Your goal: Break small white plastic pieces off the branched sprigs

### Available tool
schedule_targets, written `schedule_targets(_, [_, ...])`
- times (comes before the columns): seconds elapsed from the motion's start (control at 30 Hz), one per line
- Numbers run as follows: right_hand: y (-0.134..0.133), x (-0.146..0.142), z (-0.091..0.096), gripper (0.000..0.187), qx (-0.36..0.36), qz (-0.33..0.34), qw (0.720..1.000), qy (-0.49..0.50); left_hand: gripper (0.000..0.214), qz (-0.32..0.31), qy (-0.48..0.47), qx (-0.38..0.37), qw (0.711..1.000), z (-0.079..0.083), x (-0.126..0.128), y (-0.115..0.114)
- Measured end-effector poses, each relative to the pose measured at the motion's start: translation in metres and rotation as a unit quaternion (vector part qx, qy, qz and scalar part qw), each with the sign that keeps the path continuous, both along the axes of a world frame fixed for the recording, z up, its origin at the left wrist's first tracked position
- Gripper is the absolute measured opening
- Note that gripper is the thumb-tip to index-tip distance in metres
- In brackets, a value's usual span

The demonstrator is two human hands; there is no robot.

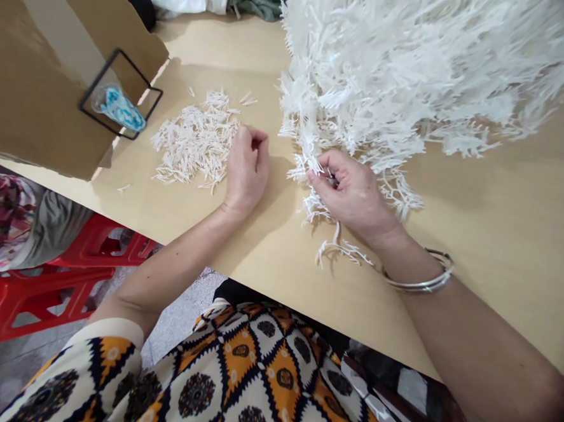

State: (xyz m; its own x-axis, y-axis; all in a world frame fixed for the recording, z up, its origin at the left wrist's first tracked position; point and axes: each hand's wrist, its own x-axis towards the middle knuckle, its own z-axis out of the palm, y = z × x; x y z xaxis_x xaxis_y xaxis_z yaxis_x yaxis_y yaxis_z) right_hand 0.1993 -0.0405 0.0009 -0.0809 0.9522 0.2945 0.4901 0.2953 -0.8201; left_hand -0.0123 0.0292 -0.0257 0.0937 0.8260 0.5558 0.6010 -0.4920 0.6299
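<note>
The right hand (347, 189) pinches a spindly, branching white piece (317, 166) at a feathery heap's (390, 71) edge; the left hand (247, 170), its grip unclear, curls beside stubby white slivers (195, 139).

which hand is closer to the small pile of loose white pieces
Left: the left hand is close beside the small pile; the right hand is farther off, by the large white heap.

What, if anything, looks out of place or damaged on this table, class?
A few white bits lie apart from the small pile of similar pieces, some over towards the cardboard, so they look strayed. Nothing looks clearly damaged.
</note>
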Motion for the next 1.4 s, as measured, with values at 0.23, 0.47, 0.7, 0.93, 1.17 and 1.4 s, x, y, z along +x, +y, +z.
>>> schedule_targets(0.23, [0.005, 0.000, -0.006, 0.021, 0.002, -0.008, 0.999, 0.036, 0.031, 0.084, -0.013, 0.080, 0.993, 0.008, -0.006, 0.002])
schedule_targets(0.47, [0.003, -0.003, -0.012, 0.009, 0.015, -0.062, 0.998, 0.006, 0.040, -0.073, 0.121, 0.028, 0.990, 0.028, 0.019, -0.037])
schedule_targets(0.7, [0.003, -0.002, -0.021, 0.013, 0.071, -0.052, 0.994, -0.065, 0.035, -0.115, 0.186, -0.056, 0.974, 0.021, 0.023, -0.033])
schedule_targets(0.93, [0.001, -0.002, -0.015, 0.014, 0.080, -0.018, 0.990, -0.114, 0.022, -0.104, 0.179, -0.071, 0.976, 0.020, 0.024, -0.032])
schedule_targets(1.17, [0.004, -0.004, -0.020, 0.015, 0.061, -0.070, 0.993, -0.072, 0.033, -0.202, 0.177, -0.113, 0.957, 0.030, 0.021, -0.031])
schedule_targets(1.4, [0.011, -0.004, -0.021, 0.020, 0.045, -0.082, 0.991, -0.093, 0.036, -0.230, 0.197, -0.097, 0.948, 0.031, 0.019, -0.031])
